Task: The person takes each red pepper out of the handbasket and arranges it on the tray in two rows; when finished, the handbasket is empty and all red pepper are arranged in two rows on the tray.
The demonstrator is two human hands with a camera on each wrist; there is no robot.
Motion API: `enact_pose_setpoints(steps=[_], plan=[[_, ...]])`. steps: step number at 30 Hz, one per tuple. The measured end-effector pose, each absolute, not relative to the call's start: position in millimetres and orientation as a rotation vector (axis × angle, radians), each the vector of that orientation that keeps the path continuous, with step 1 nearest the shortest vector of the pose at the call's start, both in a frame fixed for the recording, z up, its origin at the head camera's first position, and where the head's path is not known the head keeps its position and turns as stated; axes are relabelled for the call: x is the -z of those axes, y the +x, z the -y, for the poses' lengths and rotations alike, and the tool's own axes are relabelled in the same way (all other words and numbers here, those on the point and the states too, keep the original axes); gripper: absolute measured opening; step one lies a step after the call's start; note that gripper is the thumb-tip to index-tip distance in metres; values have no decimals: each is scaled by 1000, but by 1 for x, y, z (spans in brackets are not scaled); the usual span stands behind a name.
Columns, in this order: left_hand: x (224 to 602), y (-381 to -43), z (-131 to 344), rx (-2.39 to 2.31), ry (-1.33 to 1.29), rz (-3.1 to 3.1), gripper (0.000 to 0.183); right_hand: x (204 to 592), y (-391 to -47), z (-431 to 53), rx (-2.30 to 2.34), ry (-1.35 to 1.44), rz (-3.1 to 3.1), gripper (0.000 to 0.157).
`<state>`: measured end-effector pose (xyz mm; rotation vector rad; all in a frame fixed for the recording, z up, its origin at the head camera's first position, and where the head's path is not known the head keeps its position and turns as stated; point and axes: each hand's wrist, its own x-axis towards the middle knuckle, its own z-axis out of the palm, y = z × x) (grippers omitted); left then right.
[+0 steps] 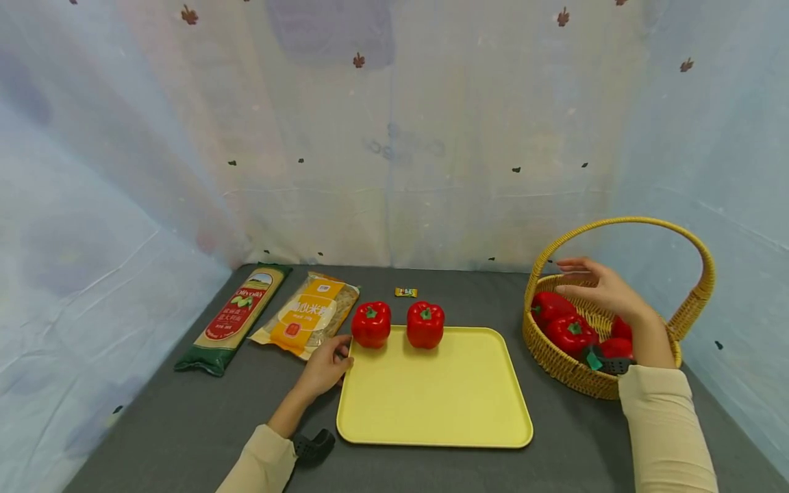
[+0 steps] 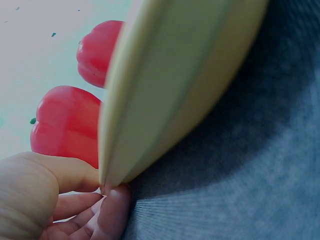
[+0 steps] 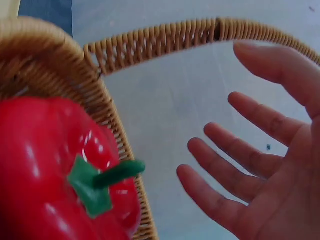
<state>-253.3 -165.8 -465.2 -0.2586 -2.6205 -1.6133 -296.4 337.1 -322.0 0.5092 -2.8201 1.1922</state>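
My left hand [image 1: 325, 366] pinches the left edge of a yellow tray [image 1: 437, 397], its thumb and fingers meeting at the rim in the left wrist view. Two red bell peppers, a left one [image 1: 371, 327] and a right one [image 1: 425, 329], stand side by side at the tray's far edge. Over a wicker basket [image 1: 557, 366] on the right, my right hand [image 1: 607, 291] is held under the arched handle with its fingers spread and nothing in them. Several red bell peppers lie in the basket; a green-stemmed pepper [image 3: 60, 170] fills the near side of the right wrist view.
Left of the tray lie a yellow-labelled bag [image 1: 311, 313] and a long green-and-red packet [image 1: 237, 315]. A small wrapped packet [image 1: 405, 292] is behind the peppers. The basket's tall handle [image 1: 641, 220] arches over it. Pale sheeting [image 1: 394, 137] encloses the dark tabletop.
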Motion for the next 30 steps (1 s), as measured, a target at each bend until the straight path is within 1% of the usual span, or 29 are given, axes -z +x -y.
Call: enact_pose_setpoints(steps=[7, 13, 20, 30], plan=[[465, -252, 166, 1624, -266, 2621, 42, 330, -305, -348, -1267, 503, 2941, 63], [466, -251, 166, 1641, -244, 2628, 42, 346, -315, -354, -1355, 457, 2975, 69], [466, -251, 166, 1647, -244, 2628, 42, 362, -323, -360, -1361, 438, 2983, 69], [466, -255, 166, 1598, -255, 2629, 42, 370, -326, -361, -1372, 522, 2987, 69]])
